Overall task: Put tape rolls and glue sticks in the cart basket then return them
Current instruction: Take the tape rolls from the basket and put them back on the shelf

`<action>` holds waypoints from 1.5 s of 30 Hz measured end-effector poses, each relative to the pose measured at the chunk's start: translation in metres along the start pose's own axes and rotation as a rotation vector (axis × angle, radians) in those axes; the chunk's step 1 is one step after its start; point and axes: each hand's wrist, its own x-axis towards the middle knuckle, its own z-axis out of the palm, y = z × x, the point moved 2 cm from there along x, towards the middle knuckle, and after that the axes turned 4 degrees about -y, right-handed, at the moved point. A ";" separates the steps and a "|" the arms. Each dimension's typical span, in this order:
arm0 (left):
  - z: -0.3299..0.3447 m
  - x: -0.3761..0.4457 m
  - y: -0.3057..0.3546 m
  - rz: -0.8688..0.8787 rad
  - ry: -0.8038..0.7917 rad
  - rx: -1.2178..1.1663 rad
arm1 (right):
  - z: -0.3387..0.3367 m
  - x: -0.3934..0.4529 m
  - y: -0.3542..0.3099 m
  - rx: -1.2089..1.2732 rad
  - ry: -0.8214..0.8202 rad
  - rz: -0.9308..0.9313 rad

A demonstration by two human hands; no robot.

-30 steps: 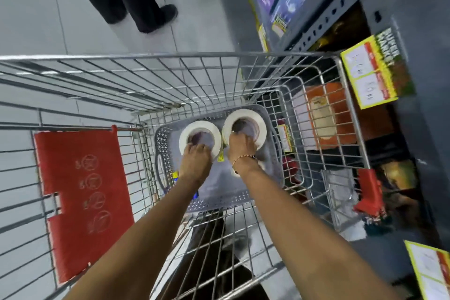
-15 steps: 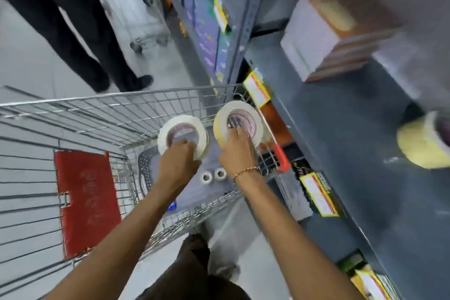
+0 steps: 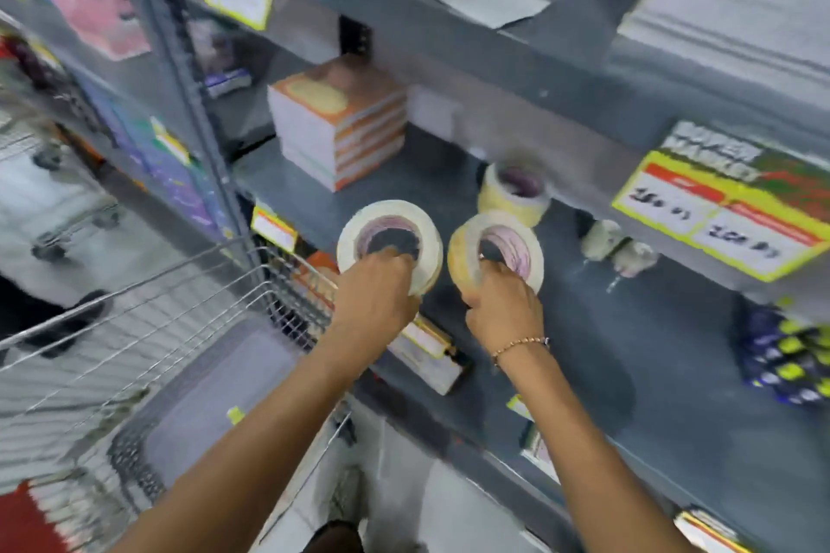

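Note:
My left hand [image 3: 375, 299] grips a white tape roll [image 3: 389, 216], fingers hooked into its core. My right hand [image 3: 505, 305] grips a second, yellowish tape roll [image 3: 467, 249] the same way. Both rolls hang just above the front of the grey shelf [image 3: 584, 350]. A third tape roll [image 3: 512, 193] lies on that shelf just behind them. The wire cart basket [image 3: 134, 341] stands at the lower left with a grey perforated tray [image 3: 215, 409] in it. No glue sticks can be made out in the blur.
A stack of orange-and-white paper packs [image 3: 341, 121] sits at the shelf's back left. Small wrapped items [image 3: 615, 245] and blue-yellow packets [image 3: 790, 355] lie to the right. Yellow price tags [image 3: 718, 216] hang from the shelf above. Another cart [image 3: 54, 193] stands far left.
Both hands lifted the two tape rolls out of the cart's tray and carried them up and right to the shelf. The view swung from the cart to the shelf.

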 end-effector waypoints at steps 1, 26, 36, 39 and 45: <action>0.004 0.013 0.012 0.043 -0.028 0.017 | -0.003 0.001 0.015 -0.007 -0.002 0.044; 0.077 0.163 0.027 0.242 -0.280 0.098 | -0.062 0.139 0.032 -0.082 0.137 0.200; 0.079 0.167 0.026 0.227 -0.259 0.095 | -0.048 0.199 0.036 -0.152 -0.032 0.158; 0.079 0.169 0.027 0.220 -0.275 0.094 | -0.046 0.201 0.040 -0.167 -0.030 0.167; 0.078 0.168 0.026 0.215 -0.271 0.091 | -0.043 0.209 0.039 -0.185 -0.034 0.153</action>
